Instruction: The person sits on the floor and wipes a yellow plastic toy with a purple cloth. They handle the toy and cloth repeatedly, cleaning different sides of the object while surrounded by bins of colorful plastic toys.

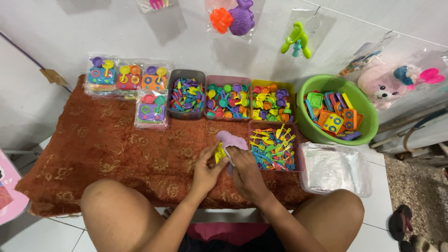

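Over a rust-brown patterned cushion [107,149], the left hand [206,172] pinches a small yellow plastic toy piece [219,152] while the right hand [246,172] grips a flat purple plastic toy tray [232,140], beside a pink box of tiny multicoloured utensils [274,145] and a green plastic basin of flat toy stoves [337,110].

hands [228,170] holding purple toy [232,140], toy trays [227,100]

A flat purple toy piece [232,140] with rounded edges is held just above the brown patterned cloth [107,149], near its front middle. It is tilted and partly hidden by fingers. A small yellow plastic piece [220,152] is pressed against its left lower edge, standing nearly upright. Its exact shape cannot be made out. Both are gripped together, touching one another.
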